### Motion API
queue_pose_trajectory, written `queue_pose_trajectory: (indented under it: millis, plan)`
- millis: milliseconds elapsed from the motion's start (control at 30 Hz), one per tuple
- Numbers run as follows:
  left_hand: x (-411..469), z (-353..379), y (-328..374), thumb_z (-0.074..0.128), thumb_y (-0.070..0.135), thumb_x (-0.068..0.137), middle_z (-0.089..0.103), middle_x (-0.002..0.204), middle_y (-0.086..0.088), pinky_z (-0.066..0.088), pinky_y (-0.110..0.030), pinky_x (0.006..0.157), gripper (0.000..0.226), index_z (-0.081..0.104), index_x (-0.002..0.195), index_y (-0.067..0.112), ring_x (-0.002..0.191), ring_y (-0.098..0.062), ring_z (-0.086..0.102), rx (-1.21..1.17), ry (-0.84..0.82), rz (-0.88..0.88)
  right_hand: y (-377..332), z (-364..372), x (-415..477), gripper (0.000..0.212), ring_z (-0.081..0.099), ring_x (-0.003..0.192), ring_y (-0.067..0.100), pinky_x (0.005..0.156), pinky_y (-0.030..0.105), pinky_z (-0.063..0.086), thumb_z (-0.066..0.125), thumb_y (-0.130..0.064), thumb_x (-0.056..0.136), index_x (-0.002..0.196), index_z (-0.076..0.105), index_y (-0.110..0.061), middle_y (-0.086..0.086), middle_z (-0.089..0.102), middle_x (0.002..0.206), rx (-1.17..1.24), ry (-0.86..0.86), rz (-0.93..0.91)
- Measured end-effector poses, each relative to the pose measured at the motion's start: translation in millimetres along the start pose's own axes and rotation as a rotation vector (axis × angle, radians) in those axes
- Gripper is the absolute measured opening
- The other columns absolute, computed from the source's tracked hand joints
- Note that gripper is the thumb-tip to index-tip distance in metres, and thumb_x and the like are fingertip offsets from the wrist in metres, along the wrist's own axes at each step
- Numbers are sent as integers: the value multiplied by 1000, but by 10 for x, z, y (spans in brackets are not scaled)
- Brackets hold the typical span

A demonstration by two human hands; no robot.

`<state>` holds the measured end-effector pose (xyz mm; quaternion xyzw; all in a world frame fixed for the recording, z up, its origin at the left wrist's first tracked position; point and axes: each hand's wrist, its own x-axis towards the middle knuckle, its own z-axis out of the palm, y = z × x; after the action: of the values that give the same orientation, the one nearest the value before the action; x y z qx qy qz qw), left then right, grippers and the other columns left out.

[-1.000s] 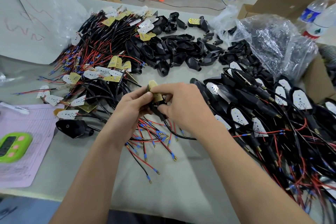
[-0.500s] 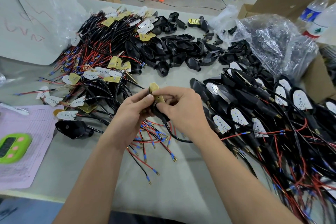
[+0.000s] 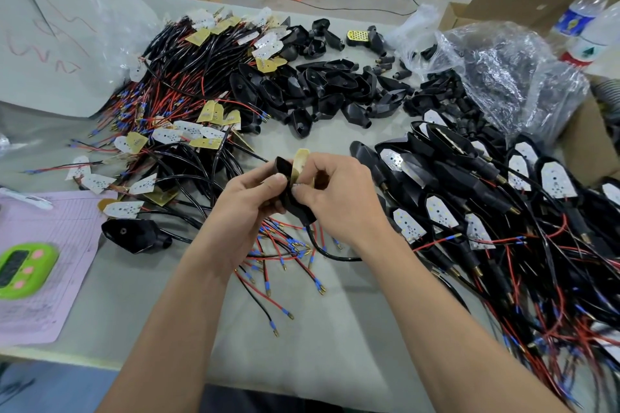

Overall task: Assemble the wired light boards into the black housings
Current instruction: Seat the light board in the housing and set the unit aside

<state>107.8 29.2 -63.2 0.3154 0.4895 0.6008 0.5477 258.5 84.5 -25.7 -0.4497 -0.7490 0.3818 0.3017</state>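
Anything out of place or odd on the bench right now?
Two things: one housing lies alone by the pink sheet, apart from the housing pile, and a yellow-gridded part beyond the pile looks unlike the rest. No damage visible.

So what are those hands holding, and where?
The left hand grips a black housing by its side; the right hand pinches the yellowish light board sticking from it.

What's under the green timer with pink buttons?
A pink lined paper sheet lies under the rounded green plastic timer. The patch of paper right beneath it is covered.
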Motion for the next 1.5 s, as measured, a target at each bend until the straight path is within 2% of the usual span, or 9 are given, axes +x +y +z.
queue_pose_trajectory:
  millis: [267,400,600,767,933,1200,1267,1367,1500]
  plan:
    - [6,28,-16,63,16,94,65,110,-18,46,-38,87,24,81,109,20,101,-34,47,-17,-54,14,-55,-11,-35,38,58,54,8,58,27,51,69,-10,83,106,52,-35,-7,70,67,57,85,-37]
    - [10,43,-8,62,20,92,70,125,-22,45,-49,101,30,78,117,20,109,-34,55,-30,-71,31,-97,-34,-26,32,63,58,5,59,23,51,74,-11,82,96,61,-36,-11,72,67,56,85,-19]
    - [-10,120,28,71,18,84,77,106,-6,56,-27,81,28,80,110,23,93,-23,64,27,68,145,-119,-16,-53,10,67,74,21,69,37,51,66,-26,93,100,72,-29,-4,74,77,-164,255,-24]
    - [-34,214,13,73,9,88,79,101,-6,54,-25,78,28,78,115,13,87,-16,70,103,112,237,-289,-12,-89,16,57,71,25,60,31,30,59,-12,90,90,67,-26,-2,69,78,-484,101,-202]
    - [36,197,74,68,10,96,70,83,1,44,-21,67,26,74,120,4,65,-8,51,57,320,168,-325,-77,-106,32,59,77,21,63,35,47,47,-13,98,119,61,-32,-4,68,87,-401,-169,-121]
    - [5,255,209,63,17,87,67,73,-4,51,-33,64,15,77,86,18,66,-19,58,134,349,238,-354,-42,-158,33,58,83,22,77,38,52,54,-9,87,109,71,-26,-2,71,88,-287,-45,-176]
    - [22,178,233,60,12,87,73,74,-3,59,-38,69,22,80,81,20,69,-20,66,161,443,229,-289,-70,-190,29,62,96,18,86,31,48,59,-18,90,112,74,-29,-5,74,100,-219,96,-82]
    - [46,49,284,62,5,90,78,78,-1,63,-32,66,25,79,82,22,71,-18,74,143,536,226,-103,-50,-325,19,61,81,23,72,35,42,53,-31,92,87,70,-24,-5,70,77,-307,354,-46]
    - [64,-68,319,60,1,95,76,74,-2,62,-28,64,26,76,87,20,63,-14,72,-45,526,165,24,156,-457,30,66,87,23,77,37,50,50,-47,93,97,71,-27,-5,70,81,-245,45,151]
